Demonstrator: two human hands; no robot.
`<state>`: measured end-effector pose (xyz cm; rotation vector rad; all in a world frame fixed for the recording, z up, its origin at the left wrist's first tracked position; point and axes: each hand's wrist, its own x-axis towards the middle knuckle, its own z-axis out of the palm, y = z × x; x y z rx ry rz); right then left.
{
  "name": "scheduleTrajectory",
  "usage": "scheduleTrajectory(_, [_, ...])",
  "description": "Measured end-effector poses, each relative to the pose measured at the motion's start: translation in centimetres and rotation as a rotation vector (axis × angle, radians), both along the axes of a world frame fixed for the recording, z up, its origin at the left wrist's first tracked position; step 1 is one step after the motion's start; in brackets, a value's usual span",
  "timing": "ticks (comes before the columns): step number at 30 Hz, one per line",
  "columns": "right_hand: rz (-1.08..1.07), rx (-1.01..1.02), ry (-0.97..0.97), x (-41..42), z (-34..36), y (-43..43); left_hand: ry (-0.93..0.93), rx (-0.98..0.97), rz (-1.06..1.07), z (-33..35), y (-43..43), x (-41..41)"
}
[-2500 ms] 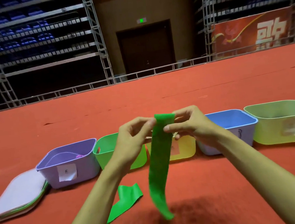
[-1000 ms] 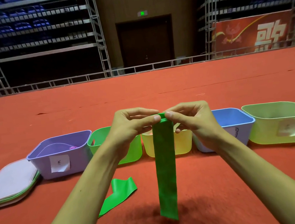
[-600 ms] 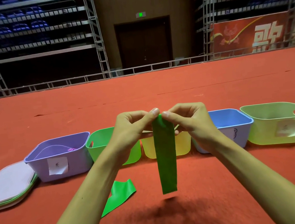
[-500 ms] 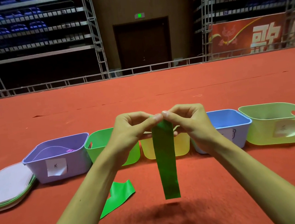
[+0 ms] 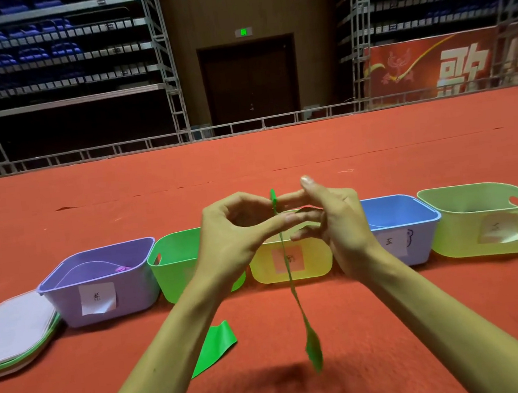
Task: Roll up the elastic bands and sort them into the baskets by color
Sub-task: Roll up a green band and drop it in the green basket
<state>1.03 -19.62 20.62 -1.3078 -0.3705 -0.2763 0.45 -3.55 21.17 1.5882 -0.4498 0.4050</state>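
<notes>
A long green elastic band (image 5: 294,292) hangs edge-on between my hands, with its lower end above the red floor. My left hand (image 5: 234,244) pinches the band's top between thumb and forefinger. My right hand (image 5: 335,223) is beside it; its fairly straight fingers touch the band's top and its thumb is lifted away. A second green band (image 5: 216,346) lies flat on the floor under my left forearm. Behind my hands stand a purple basket (image 5: 69,295), a green basket (image 5: 173,274), a yellow basket (image 5: 318,262), a blue basket (image 5: 395,213) and a light green basket (image 5: 459,238).
A small purple roll (image 5: 122,269) lies inside the purple basket. A stack of flat lids (image 5: 12,334) sits on the floor at the far left. Red carpet (image 5: 247,165) stretches behind the baskets to a metal rail and scaffolding.
The hanging band has turned from flat-on to edge-on. My right hand has let go of its pinch and spread its fingers, and my left hand keeps hold of the top.
</notes>
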Motion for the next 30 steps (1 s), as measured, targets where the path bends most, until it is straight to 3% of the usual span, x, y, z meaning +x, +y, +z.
scheduleTrajectory(3, [0.023,-0.066,-0.040,0.1,0.1,-0.5,0.011,-0.024,-0.001,0.1,0.4,0.3])
scheduleTrajectory(8, [-0.183,-0.167,-0.090,1.6,0.3,-0.9,0.121,-0.106,-0.064,0.6,0.8,0.6])
scheduleTrajectory(14, [-0.035,-0.190,-0.067,1.6,0.6,-0.8,0.140,-0.088,-0.091,0.8,1.3,0.7])
scheduleTrajectory(30, [-0.023,-0.167,-0.176,1.0,-0.3,-0.8,0.180,-0.086,-0.145,0.8,1.5,0.2])
